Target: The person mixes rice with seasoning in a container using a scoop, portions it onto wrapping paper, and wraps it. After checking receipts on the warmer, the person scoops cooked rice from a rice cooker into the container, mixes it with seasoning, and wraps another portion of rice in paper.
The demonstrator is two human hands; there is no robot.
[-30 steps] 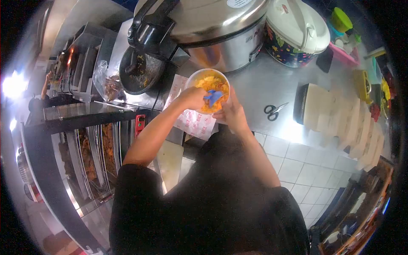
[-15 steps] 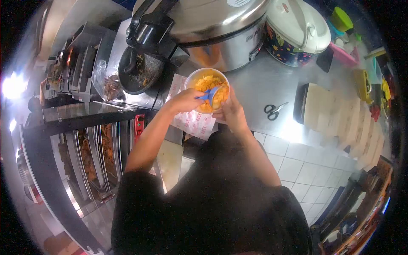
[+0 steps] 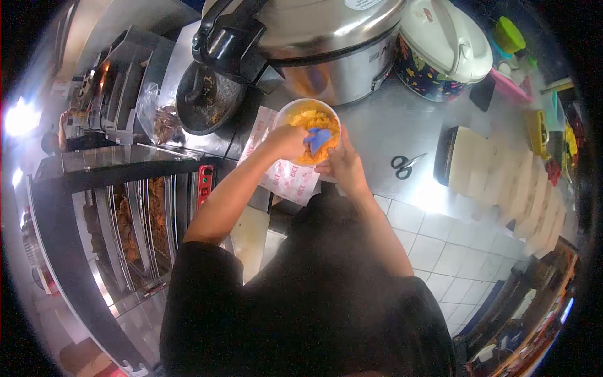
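A white round tub (image 3: 289,108) of orange-yellow rice (image 3: 309,117) sits at the counter's near edge, over a printed paper sheet (image 3: 290,182). My left hand (image 3: 286,143) is closed around the handle of a blue scoop (image 3: 318,137), whose head is down in the rice. Against the tub's right side, my right hand (image 3: 343,164) grips the wall with fingers wrapped round it. The tub's underside is hidden.
Behind the tub stands a large steel rice cooker (image 3: 352,75), with a floral cooler pot (image 3: 433,69) to its right. Black scissors (image 3: 404,166) lie on the counter (image 3: 383,125). Stacked cardboard boxes (image 3: 483,166) are at right. A black pan (image 3: 210,100) and a glass food warmer (image 3: 119,163) are at left.
My left hand has moved slightly right and turned, swinging the blue scoop's head over in the rice. My right hand stays on the tub.
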